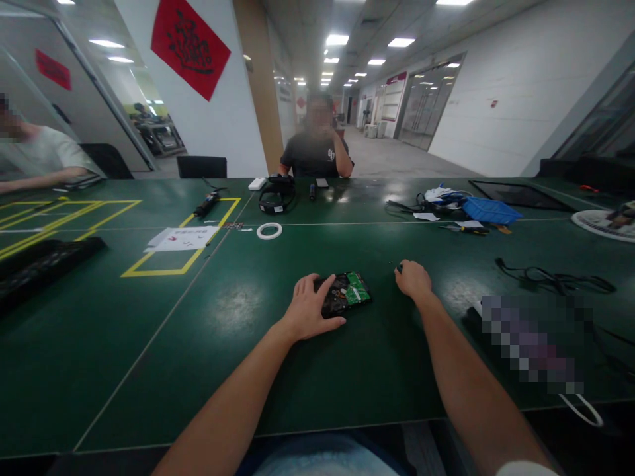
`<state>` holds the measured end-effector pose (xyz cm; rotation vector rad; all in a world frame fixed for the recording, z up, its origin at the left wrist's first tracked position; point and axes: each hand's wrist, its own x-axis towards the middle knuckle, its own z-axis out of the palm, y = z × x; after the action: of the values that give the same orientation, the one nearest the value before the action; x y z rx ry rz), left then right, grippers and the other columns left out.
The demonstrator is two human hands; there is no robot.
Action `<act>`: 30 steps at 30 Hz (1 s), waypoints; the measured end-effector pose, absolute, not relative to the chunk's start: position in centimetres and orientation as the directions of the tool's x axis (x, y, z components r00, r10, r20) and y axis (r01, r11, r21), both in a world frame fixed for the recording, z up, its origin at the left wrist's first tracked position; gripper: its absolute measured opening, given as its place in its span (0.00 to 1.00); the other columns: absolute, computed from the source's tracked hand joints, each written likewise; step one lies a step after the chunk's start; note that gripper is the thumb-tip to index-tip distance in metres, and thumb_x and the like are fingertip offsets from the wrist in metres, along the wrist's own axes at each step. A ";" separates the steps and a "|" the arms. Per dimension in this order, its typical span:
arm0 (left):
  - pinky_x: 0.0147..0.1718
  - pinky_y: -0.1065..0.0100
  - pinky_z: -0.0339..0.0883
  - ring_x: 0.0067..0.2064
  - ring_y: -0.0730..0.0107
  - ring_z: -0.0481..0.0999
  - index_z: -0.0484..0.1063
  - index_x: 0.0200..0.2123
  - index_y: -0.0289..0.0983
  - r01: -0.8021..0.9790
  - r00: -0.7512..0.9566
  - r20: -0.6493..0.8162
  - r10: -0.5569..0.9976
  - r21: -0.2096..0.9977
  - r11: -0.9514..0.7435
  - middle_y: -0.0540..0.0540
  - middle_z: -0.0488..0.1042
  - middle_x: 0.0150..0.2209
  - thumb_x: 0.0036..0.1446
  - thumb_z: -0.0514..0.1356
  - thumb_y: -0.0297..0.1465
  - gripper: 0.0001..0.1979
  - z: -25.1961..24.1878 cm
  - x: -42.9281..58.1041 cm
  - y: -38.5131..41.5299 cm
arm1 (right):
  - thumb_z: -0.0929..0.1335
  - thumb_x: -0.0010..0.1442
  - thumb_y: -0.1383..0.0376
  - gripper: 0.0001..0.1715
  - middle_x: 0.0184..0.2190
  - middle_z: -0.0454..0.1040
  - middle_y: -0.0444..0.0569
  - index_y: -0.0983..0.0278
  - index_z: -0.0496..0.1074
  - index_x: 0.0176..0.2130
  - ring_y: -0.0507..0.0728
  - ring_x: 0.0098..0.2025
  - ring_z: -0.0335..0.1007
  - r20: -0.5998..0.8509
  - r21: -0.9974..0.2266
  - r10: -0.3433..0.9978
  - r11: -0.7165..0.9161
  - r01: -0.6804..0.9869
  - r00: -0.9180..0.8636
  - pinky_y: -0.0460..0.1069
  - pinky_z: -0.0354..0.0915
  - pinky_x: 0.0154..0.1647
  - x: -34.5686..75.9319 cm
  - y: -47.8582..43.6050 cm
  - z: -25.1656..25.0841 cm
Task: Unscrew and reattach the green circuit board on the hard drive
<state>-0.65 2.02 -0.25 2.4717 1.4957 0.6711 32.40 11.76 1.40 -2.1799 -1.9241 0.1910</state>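
A hard drive (347,291) lies on the green table with its circuit board facing up. My left hand (311,309) grips it from the left, thumb along the near edge and fingers over the far left corner. To the right of the drive, my right hand (413,277) rests low at the table with its fingers curled closed. A small dark bit shows at its fingertips; what it belongs to is hidden. Tiny dark specks (390,262), perhaps screws, lie just beyond those fingertips.
A white ring (269,231) and papers (182,238) lie ahead left. Ahead right are a blue tray (491,210), pliers (466,229) and a fan part (608,223). Black cable (555,276) lies right. A person (317,149) sits opposite, another (44,155) far left.
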 end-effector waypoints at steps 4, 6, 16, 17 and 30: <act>0.64 0.35 0.45 0.70 0.33 0.44 0.51 0.71 0.53 0.761 0.493 0.292 0.819 0.310 -0.569 0.38 0.42 0.71 0.54 0.64 0.55 0.46 0.0 0.3 2.2 | 0.66 0.65 0.58 0.13 0.44 0.78 0.53 0.61 0.77 0.43 0.59 0.47 0.74 0.074 -0.378 0.988 0.155 0.913 -0.137 0.51 0.65 0.48 30.0 10.3 3.3; 0.65 0.35 0.42 0.71 0.36 0.45 0.53 0.70 0.54 0.748 0.529 0.281 0.801 0.292 -0.596 0.40 0.44 0.71 0.59 0.62 0.53 0.40 0.1 0.6 2.4 | 0.67 0.65 0.57 0.13 0.42 0.79 0.49 0.60 0.77 0.42 0.58 0.44 0.74 0.091 -0.517 0.928 0.353 0.780 -0.360 0.50 0.65 0.46 28.8 9.3 4.2; 0.64 0.35 0.46 0.70 0.38 0.47 0.60 0.67 0.57 0.733 0.559 0.281 0.780 0.272 -0.623 0.41 0.47 0.70 0.65 0.57 0.47 0.28 0.1 0.7 2.4 | 0.69 0.61 0.59 0.09 0.40 0.79 0.50 0.61 0.78 0.38 0.58 0.43 0.73 0.051 -0.521 0.860 0.456 0.721 -0.507 0.50 0.64 0.45 26.9 7.9 4.8; 0.64 0.35 0.46 0.70 0.38 0.47 0.60 0.67 0.57 0.733 0.559 0.282 0.779 0.271 -0.624 0.41 0.47 0.70 0.65 0.58 0.47 0.28 0.1 0.7 2.4 | 0.69 0.61 0.59 0.09 0.40 0.79 0.50 0.61 0.78 0.37 0.58 0.43 0.73 0.054 -0.517 0.859 0.460 0.722 -0.509 0.50 0.64 0.45 26.8 7.9 4.7; 0.64 0.36 0.46 0.69 0.39 0.49 0.61 0.66 0.57 0.734 0.541 0.277 0.794 0.306 -0.606 0.42 0.48 0.70 0.64 0.59 0.48 0.29 0.0 0.7 2.4 | 0.71 0.59 0.52 0.15 0.36 0.78 0.47 0.60 0.77 0.37 0.57 0.38 0.71 0.121 -0.630 0.907 0.385 0.675 -0.404 0.50 0.62 0.40 27.3 8.2 4.7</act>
<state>0.66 2.44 0.00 2.6203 1.3091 0.5890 27.28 8.20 4.67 -1.3602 -2.1986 0.6906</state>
